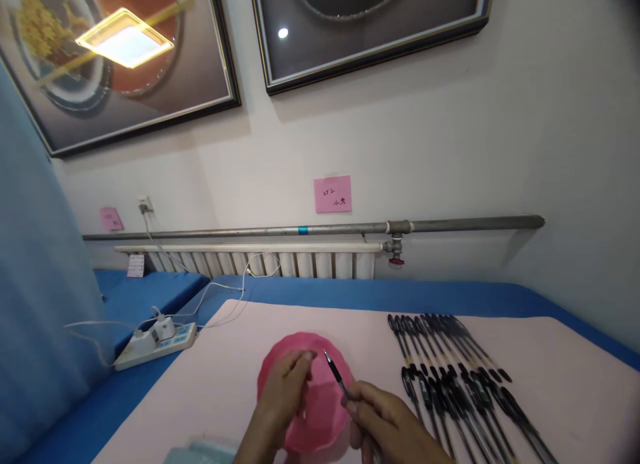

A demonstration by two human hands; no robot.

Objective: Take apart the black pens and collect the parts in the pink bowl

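Observation:
My right hand is closed in a pinch on a thin black pen, whose tip points up and left over a pink bowl. My left hand is over the bowl's left part, fingers curled together near the pen's tip; what they hold, if anything, is too small to make out. The bowl sits on a pale pink mat near the front edge.
Several black pens lie in rows on the mat to the right. A white power strip with cables rests on the blue table cover at left. A radiator and pipe run along the wall behind.

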